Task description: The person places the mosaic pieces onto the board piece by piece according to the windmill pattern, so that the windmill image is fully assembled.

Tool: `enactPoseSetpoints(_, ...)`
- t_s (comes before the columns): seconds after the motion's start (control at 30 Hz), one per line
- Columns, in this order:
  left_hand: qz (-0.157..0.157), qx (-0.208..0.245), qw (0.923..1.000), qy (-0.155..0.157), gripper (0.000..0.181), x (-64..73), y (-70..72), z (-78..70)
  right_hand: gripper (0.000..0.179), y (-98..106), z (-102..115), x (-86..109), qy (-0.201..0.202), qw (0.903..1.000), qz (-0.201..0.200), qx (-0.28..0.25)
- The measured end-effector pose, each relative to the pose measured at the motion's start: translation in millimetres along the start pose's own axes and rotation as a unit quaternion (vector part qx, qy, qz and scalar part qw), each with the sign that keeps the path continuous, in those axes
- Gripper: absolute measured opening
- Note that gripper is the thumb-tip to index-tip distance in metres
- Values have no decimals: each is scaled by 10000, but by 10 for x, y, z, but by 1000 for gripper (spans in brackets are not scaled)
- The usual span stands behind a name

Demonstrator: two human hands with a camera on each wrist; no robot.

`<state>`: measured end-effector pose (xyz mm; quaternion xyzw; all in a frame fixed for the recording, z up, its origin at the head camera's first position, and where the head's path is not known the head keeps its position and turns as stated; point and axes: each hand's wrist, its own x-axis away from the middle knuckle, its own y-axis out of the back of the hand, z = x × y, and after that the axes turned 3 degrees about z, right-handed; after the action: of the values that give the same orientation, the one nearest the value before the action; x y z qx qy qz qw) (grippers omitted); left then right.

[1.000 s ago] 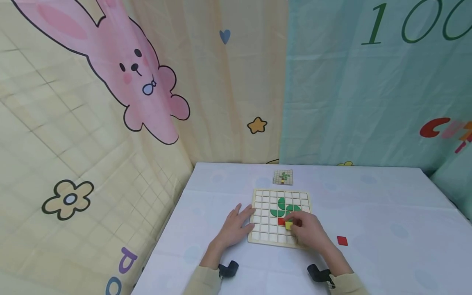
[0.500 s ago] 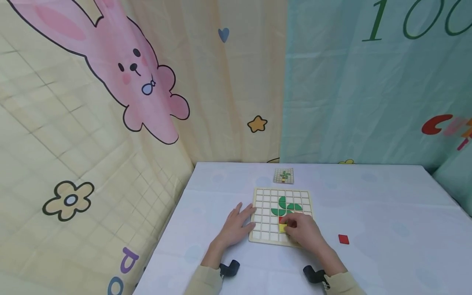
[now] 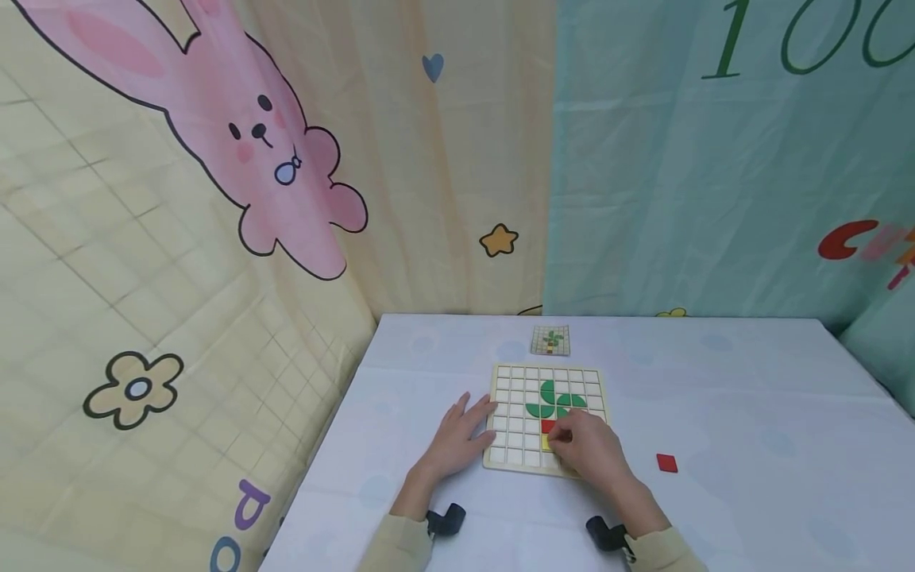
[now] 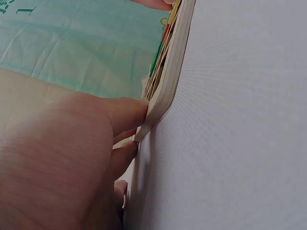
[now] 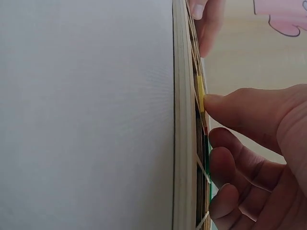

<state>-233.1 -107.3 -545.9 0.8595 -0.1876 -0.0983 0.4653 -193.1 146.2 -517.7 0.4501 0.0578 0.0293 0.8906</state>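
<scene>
A pale wooden grid board (image 3: pixel 511 457) lies on the table with green quarter-round pieces (image 3: pixel 547 392) and a red square tile (image 3: pixel 548 427) in its cells. My left hand (image 3: pixel 455 435) rests at the board's left edge, fingers spread and touching the rim, as the left wrist view also shows. Below the red tile, my right hand (image 3: pixel 589 449) has its curled fingers and thumb at a yellow square tile (image 5: pixel 201 93). The thumb tip touches that tile in the right wrist view. Part of the yellow tile and some green pieces are hidden behind the right hand.
Behind the board lies a small pattern card (image 3: pixel 550 340) with a similar green, red and yellow design. A loose red tile (image 3: pixel 667 463) is on the white-covered table (image 3: pixel 750 397), right of the right hand. Printed curtains (image 3: pixel 457 159) hang behind the table.
My right hand has moved a little left with the yellow tile, which now sits in line directly below the red tile. The left hand stays on the board's edge.
</scene>
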Motion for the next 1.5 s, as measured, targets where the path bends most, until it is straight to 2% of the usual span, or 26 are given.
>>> enactPoseSetpoints(0.27,-3,1,10000,-29,55,3,-10,0,10,6,-89,-15,-285,9988,172,-359)
enactPoseSetpoints(0.5,-44,26,10000,-65,54,0,-13,22,12,157,-142,7,-434,9955,101,-838)
enactPoseSetpoints(0.8,10,53,10000,30,55,7,-6,22,14,352,-260,83,-561,9963,-36,-646)
enactPoseSetpoints(1.07,1,73,10000,-9,55,22,21,-24,18,563,-399,158,-657,9967,-123,-462)
enactPoseSetpoints(1.5,0,-9,10000,-33,56,17,15,-9,24,746,-678,314,-748,9969,-230,-122)
